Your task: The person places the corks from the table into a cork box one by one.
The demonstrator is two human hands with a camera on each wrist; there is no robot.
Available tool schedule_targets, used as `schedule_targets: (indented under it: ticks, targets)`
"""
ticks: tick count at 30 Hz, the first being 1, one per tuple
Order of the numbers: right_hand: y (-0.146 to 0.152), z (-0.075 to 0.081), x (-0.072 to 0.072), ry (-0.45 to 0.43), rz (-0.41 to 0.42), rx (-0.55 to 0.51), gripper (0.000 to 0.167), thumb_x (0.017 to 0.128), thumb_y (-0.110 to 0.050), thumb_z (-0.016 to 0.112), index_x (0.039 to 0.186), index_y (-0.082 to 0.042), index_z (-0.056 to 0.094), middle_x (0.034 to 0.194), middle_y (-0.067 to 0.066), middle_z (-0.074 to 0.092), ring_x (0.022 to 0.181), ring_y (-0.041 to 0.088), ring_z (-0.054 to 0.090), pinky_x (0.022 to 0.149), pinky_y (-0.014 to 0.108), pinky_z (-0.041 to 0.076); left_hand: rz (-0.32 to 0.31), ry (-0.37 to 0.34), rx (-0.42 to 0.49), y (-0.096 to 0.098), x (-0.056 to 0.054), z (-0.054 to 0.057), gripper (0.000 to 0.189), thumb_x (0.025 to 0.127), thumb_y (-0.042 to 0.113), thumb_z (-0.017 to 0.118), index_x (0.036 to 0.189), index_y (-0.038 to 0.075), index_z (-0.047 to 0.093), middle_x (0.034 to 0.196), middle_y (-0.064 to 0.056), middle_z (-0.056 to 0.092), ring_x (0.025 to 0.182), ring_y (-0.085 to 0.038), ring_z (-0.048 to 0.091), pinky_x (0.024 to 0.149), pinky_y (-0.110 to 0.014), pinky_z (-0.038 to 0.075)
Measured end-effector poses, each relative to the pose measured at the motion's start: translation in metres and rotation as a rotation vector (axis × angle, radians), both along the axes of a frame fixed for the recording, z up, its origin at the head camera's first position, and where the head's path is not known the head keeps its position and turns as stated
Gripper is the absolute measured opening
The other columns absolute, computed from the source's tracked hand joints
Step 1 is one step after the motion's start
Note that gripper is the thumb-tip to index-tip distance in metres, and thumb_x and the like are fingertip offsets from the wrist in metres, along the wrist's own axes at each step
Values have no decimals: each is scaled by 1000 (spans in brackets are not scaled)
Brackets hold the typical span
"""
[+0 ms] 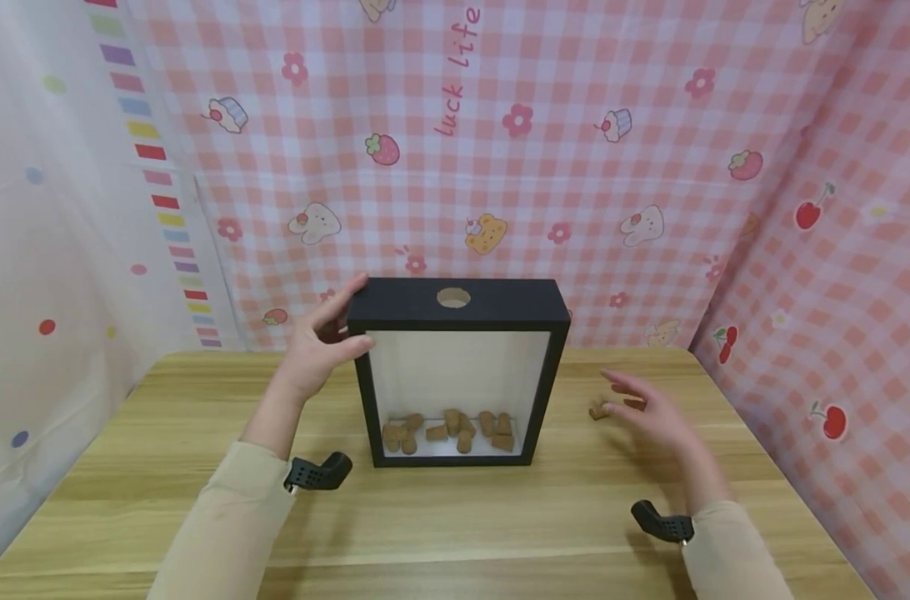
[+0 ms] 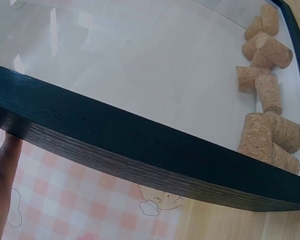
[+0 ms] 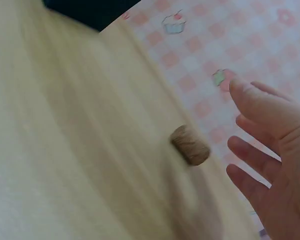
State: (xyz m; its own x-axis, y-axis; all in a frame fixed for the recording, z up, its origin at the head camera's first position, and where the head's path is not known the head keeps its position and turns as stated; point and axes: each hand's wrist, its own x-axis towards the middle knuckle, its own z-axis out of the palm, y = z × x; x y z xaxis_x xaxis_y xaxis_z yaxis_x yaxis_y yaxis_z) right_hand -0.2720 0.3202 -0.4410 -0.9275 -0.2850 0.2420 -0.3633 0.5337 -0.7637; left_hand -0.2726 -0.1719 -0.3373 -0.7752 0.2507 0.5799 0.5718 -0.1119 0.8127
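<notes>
A black shadow box frame (image 1: 509,300) with a clear front and a round hole in its top stands upright on the table. Several corks (image 2: 269,92) lie along its bottom, inside. My left hand (image 1: 312,354) grips the frame's upper left corner, thumb over the front edge and fingers along the side. To the right of the frame, a single cork (image 3: 190,145) lies on the tabletop. Just beside it hovers my right hand (image 1: 653,412), fingers spread and apart from the cork in the right wrist view.
The wood-grain table (image 1: 440,533) runs up to a pink checked cloth (image 1: 575,167) hanging behind. Another checked cloth (image 1: 822,317) hangs along the right side, and a white dotted one (image 1: 65,250) along the left.
</notes>
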Motion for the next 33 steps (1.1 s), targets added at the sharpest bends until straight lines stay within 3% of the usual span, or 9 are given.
schedule_targets:
  ticks: [4, 9, 13, 16, 20, 26, 33]
  targets:
    - [0, -13, -2, -67, -10, -17, 55, 97, -8, 63, 147, 3, 42, 149, 30, 36, 129, 52, 42, 102, 61, 35, 2, -2, -1, 0, 0, 0, 75, 84, -13, 64, 150, 16, 46, 153, 2, 43, 133, -13, 46, 91, -23, 45]
    - [0, -24, -4, -19, -5, 2, 53, 96, -5, 64, 144, 7, 45, 142, 31, 45, 123, 50, 49, 101, 59, 37, -8, -8, 1, 0, 0, -1, 75, 84, -13, 64, 150, 17, 46, 155, 2, 40, 142, -14, 33, 97, -24, 42]
    - [-1, -28, -4, 5, -19, 10, 51, 95, -4, 65, 141, 8, 48, 139, 29, 50, 119, 45, 53, 99, 40, 44, -8, -11, -1, 0, -1, -2, 75, 84, -13, 64, 150, 17, 46, 155, 2, 40, 144, -16, 30, 99, -24, 41]
    - [-2, -30, -4, 4, -23, -5, 50, 94, -4, 66, 140, 8, 50, 136, 28, 54, 119, 42, 54, 95, 21, 42, -3, -8, -4, 0, -1, -2, 75, 84, -13, 65, 150, 17, 46, 155, 2, 40, 144, -16, 31, 99, -24, 41]
    - [-1, -34, -4, 3, -29, -27, 49, 94, -3, 67, 139, 8, 52, 129, 26, 60, 117, 38, 57, 91, 13, 39, 0, -7, -7, 0, -1, -1, 75, 84, -12, 65, 151, 16, 45, 155, 3, 40, 144, -15, 30, 98, -24, 41]
    - [-1, -38, -6, 13, -99, 42, 43, 95, -8, 67, 135, 3, 59, 125, 20, 65, 117, 35, 57, 95, 21, 39, -2, -8, -6, 0, -1, -1, 75, 84, -12, 65, 151, 16, 45, 155, 3, 40, 144, -16, 31, 98, -24, 41]
    - [-3, -40, -5, 21, -180, 102, 31, 95, -11, 67, 125, -2, 69, 124, 19, 65, 120, 39, 55, 101, 52, 38, 3, -17, -15, 0, 0, 0, 75, 85, -11, 65, 151, 17, 45, 155, 3, 40, 145, -16, 29, 100, -25, 40]
